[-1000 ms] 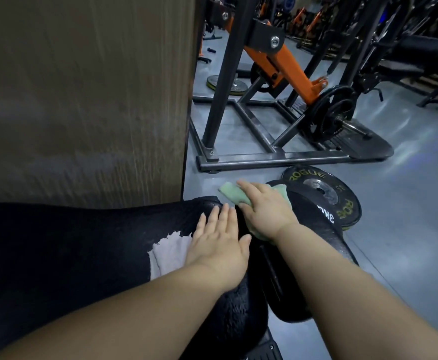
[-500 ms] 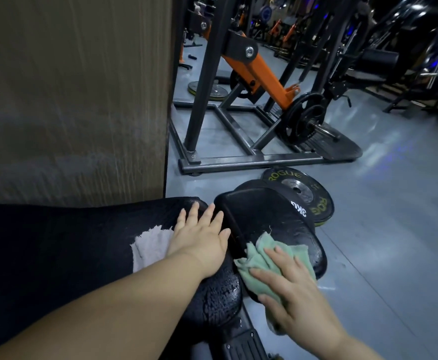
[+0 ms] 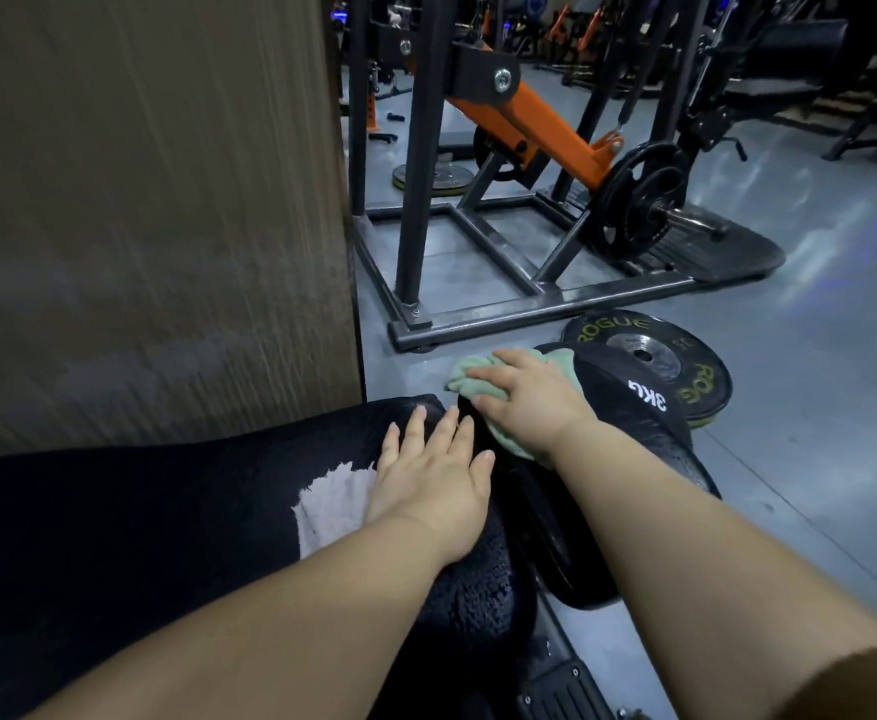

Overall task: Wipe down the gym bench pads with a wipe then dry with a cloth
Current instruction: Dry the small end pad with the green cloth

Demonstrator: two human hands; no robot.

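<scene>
Bench pad (image 3: 166,511) black, torn, grey floor (image 3: 815,366), Rogue plate (image 3: 686,350) nearby

1. I read "ROGUE" in yellow-green capitals along the far rim of the bumper plate (image 3: 652,356), which lies flat on the floor (image 3: 815,433).
2. On the same plate's right rim the brand comes round again, turned sideways. I get "ROG" and can't make out the rest.
3. Between those two prints there's a small yellow-green number on the rim. It ends in 5, but the first digit is too blurred for me to call.
4. "3KG" stands in bold white on the black plate (image 3: 628,392) overlapping the bumper plate, upside down from where I'm looking.
</scene>
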